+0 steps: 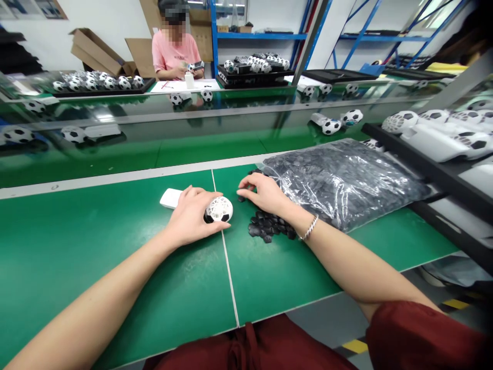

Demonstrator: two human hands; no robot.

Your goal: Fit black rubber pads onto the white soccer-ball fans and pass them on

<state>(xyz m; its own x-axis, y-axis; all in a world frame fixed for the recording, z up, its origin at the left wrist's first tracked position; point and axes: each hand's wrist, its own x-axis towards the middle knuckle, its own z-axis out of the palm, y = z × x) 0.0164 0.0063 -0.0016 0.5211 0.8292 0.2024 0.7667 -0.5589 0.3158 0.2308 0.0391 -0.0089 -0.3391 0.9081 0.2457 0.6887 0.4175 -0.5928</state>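
My left hand (194, 213) is closed around a white football-shaped shell (220, 209) with black patches and an open lattice on its upper face. A white handle-like part (170, 198) sticks out to the left from under that hand. To the right, my right hand (265, 192) hovers at a pile of small black pieces (269, 226), its thumb and forefinger drawn together. One dark piece (241, 198) shows just below the thumb; whether the fingers grip anything is hard to see.
A clear plastic bag of black pieces (346, 180) lies right of my right hand. Black trays (431, 149) of football-patterned parts stand at the far right. Beyond the bench edge, a green belt (185, 141) carries similar parts (331, 126). A person in pink (177, 51) works opposite.
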